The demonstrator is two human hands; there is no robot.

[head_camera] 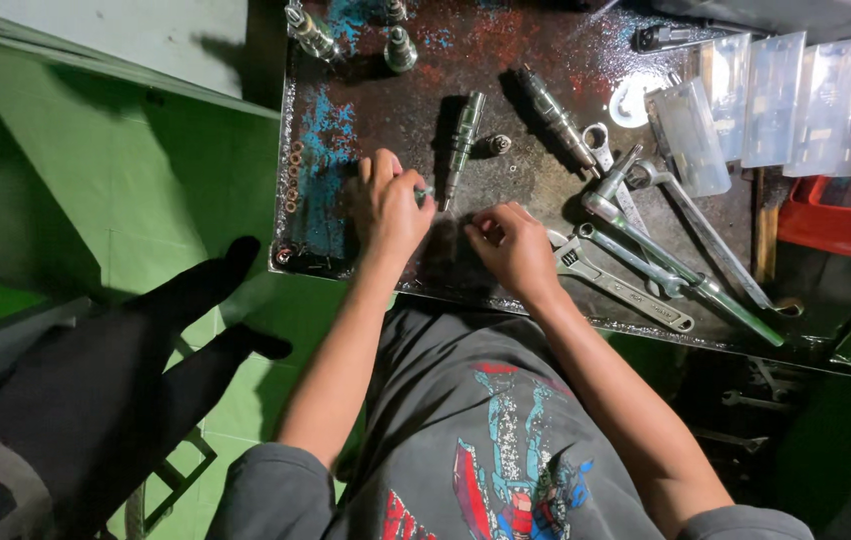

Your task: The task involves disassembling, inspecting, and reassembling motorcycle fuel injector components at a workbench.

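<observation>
Head view: a person stands at a worn steel bench (346, 130), both hands low on its near edge.
Left hand (388, 205): fingers curled together, pinching a small metal part (425, 192) at the fingertips; the part is too small to make out further.
Right hand (516, 245): fingers bent and drawn together, tips pressed to the bench top just beside the left hand; whether it pins anything I cannot tell.
Where the part is: at the left fingertips, just beside the lower tip of the injector (463, 143), near touching it.
Doing it well: judging by the size of the part, a light fingertip grip looks better than a full fist; the right hand seems best kept planted close by as a steady rest, and the part kept low over the bench so that a slip would not send it off the edge.
Injector: slim stepped cylinder, dull grey metal, lying nearly upright in the picture; a second one (556, 118) lies slanted to its right.
Nut (498, 144): small, round, shiny, between the two injectors.
Washers (294, 175): a column of small copper-coloured rings along the left edge.
Wrench (621, 280): adjustable, bright steel, near the right hand, crossed by other long spanners.
Bench surface: dark, oily, with flaked blue paint and rust-red patches.
Cases (796, 95): clear, flat plastic boxes, lined up at the far right.
Tray (836, 225): red plastic, below the cases.
</observation>
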